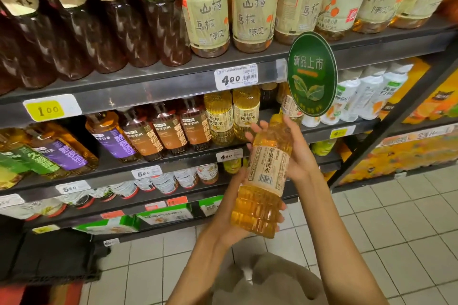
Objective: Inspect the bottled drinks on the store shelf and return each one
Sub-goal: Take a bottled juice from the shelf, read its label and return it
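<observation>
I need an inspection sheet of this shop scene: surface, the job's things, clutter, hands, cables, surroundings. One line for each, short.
Surface: dark grey shelves in several tiers, with price tags on the front edges.
Job's things: yellow drink bottle held off the shelf, tilted, label with barcode facing the camera; two similar yellow bottles stand on the middle shelf.
Clutter: round green sign hangs from the upper shelf edge, in front of the bottles behind it.
Hands: left hand holds the bottle's lower part from below; right hand grips its upper part.
Cables: nothing seen.
Surroundings: pale tiled floor; orange cartons on the right rack.
</observation>
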